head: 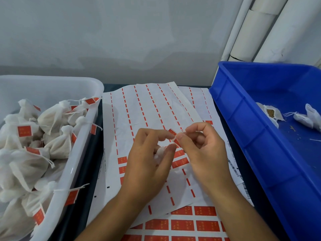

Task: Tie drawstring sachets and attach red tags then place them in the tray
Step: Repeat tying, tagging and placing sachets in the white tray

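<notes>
Your left hand (149, 153) sits over the middle of the table (97, 153), fingers curled, with a white sachet (159, 153) tucked in its palm; only a small puff of the cloth shows between the fingers. Its thumb and forefinger come together at a red tag (174, 136), and your right hand (199, 146) meets them there, pinching the same tag between thumb and forefinger while its other fingers curl loosely behind. A thin white string (182, 130) shows just by the right fingertips (whether it is already stuck into the tag I cannot tell).

Under both hands lie label sheets (147, 110), overlapping, spread from the table's far edge to its near edge. The top sheet is mostly stripped, leaving red dashes in rows, with a few whole red labels just below your fingers; the sheet beneath it, at the near edge, carries full rows of red labels.

At the left edge of the table stands the clear tray (83, 136), heaped with tied sachets, each with a red tag on its string; some tags hang over the tray's rim. At the right edge is a blue bin (243, 119), with a few untied sachets lying against its far side, one gaping open on brown filling.
</notes>
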### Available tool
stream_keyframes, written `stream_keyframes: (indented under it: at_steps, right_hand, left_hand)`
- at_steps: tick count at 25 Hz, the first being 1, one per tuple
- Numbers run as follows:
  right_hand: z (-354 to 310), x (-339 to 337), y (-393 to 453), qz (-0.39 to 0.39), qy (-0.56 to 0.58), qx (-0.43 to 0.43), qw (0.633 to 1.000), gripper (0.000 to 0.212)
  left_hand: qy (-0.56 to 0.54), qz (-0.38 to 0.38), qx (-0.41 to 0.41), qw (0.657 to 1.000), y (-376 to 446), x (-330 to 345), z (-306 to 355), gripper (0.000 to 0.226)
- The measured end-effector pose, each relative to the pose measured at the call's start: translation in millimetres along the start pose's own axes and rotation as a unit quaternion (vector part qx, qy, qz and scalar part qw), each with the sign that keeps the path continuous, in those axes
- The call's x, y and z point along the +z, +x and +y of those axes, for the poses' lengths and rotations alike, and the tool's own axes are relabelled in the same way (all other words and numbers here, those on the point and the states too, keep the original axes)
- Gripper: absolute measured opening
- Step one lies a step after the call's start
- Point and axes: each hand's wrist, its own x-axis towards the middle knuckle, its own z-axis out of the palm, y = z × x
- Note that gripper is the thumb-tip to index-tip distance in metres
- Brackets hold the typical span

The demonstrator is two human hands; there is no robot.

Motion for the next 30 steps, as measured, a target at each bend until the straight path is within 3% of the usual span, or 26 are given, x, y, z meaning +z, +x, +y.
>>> stream_keyframes:
  at_steps: [4,10,17,20,24,27,30]
  right_hand:
    - [-1,3,-3,-0.007,0.000,-0.012,1.000,0.017]
    - [0,3,-3,-0.019,-0.005,-0.043,0.999,0.016]
    - [0,-1,1,-0.069,-0.085,-0.062,0.992,0.027]
    - [0,-3,3,-0.106,-0.100,-0.084,0.986,0.018]
    - [1,-3,3,-0.098,-0.111,-0.109,0.983,0.012]
    - [-2,-2,7,-0.070,-0.120,-0.116,0.984,0.011]
    - [-13,10,11,-0.047,-0.136,-0.141,0.980,0.007]
  left_hand:
    - [0.013,0.055,-0.008,0.998,0,1,-3,0.015]
    - [0.020,0.071,-0.020,0.997,2,0,-7,0.012]
    - [-0.008,0.049,-0.055,0.997,5,1,-5,0.015]
    - [-0.041,0.024,-0.068,0.997,6,0,-3,0.018]
    - [-0.072,-0.010,-0.090,0.993,3,0,-7,0.016]
    - [-0.080,-0.052,-0.096,0.991,0,2,-10,0.039]
    - [-0.077,-0.024,-0.106,0.991,2,4,-14,0.052]
